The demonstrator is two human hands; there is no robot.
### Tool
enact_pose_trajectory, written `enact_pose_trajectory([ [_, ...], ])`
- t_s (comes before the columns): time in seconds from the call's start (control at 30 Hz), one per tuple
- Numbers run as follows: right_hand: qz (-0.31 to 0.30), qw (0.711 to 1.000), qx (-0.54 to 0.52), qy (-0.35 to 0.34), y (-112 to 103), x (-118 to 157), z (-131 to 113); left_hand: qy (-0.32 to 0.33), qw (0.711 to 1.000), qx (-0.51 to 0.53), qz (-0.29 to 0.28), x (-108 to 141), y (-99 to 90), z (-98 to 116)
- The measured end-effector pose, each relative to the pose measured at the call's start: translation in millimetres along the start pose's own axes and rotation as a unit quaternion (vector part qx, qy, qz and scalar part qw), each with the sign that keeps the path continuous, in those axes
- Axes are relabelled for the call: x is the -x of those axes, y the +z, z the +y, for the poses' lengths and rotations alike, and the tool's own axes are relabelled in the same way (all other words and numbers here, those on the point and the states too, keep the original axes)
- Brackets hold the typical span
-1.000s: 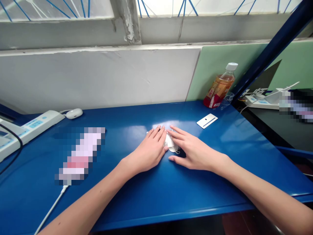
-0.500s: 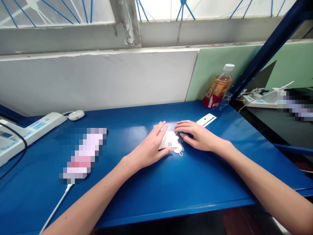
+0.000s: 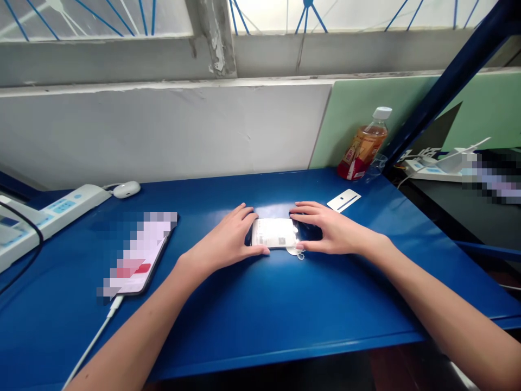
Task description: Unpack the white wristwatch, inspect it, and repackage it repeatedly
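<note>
A flat white packet (image 3: 272,233) with printed text and a small square code lies on the blue desktop. By its right end are a white round piece and a short bead chain (image 3: 300,254). At the packet's left end rests my left hand (image 3: 230,234), thumb along the near edge and fingers spread toward the far side. My right hand (image 3: 325,225) curves around the right end, its thumb close to the chain and its fingers stretched past the far corner. Neither hand is closed on the packet; whether the fingertips touch it I cannot tell.
A phone (image 3: 142,255) with a white cable lies at left, near a white power strip (image 3: 61,214) and a white earbud case (image 3: 126,189). Toward the back right are a white card (image 3: 344,200) and a drink bottle (image 3: 363,146). The blue desk's front edge (image 3: 285,361) runs below.
My left hand has shifted left, uncovering more of the packet's label. On my right hand, the thumb has moved nearer the front, away from the fingers.
</note>
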State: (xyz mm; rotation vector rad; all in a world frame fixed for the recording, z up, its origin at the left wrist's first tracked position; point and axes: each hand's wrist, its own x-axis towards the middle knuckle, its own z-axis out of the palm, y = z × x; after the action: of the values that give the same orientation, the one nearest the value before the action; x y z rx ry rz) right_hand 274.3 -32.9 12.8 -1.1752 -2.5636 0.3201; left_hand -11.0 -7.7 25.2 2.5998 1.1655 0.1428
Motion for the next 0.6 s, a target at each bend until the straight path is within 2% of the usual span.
enact_pose_trajectory([
  [0.23, 0.0, 0.999, -0.017, 0.028, 0, -1, -2, -0.006, 1.0, -0.015, -0.006, 0, -0.1, 6],
  [0.43, 0.027, 0.999, -0.019, 0.01, 2, 0, -3, 0.064, 0.998, -0.008, 0.016, -2, 17.1, 17],
  [0.6, 0.045, 0.999, -0.017, 0.005, 2, 0, 0, 0.059, 0.998, 0.006, 0.023, -4, 27.9, 18],
])
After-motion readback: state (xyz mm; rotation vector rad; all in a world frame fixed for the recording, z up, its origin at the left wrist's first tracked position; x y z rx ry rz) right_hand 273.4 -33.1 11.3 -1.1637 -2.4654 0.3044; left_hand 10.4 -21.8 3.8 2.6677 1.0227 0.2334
